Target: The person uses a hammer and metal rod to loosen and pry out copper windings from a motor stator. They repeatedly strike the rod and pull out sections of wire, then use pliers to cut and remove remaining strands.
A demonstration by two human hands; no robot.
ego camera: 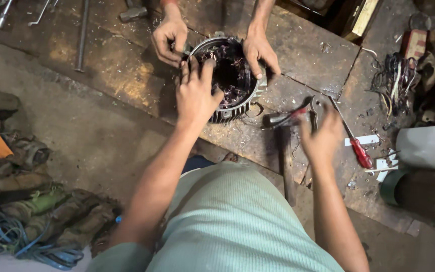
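Note:
A round finned motor stator housing (237, 103) with dark copper windings inside lies on a stained workbench (112, 60). My left hand (195, 90) rests on its near left rim, fingers spread over the windings. My right hand (320, 136), blurred, hovers fingers apart over the pliers (290, 117) with red handles, holding nothing. From the far side, another person's two hands (169, 35) (260, 50) grip the housing's far rim. A hammer (284, 156) lies just beside my right hand.
A red-handled screwdriver (356, 143) lies to the right. Tangled wire scraps (393, 80) and two other motor parts (424, 146) (429, 199) sit at the right edge. Old greasy parts and blue cable (21, 242) pile at the lower left. Metal rods (81, 35) lie at the back left.

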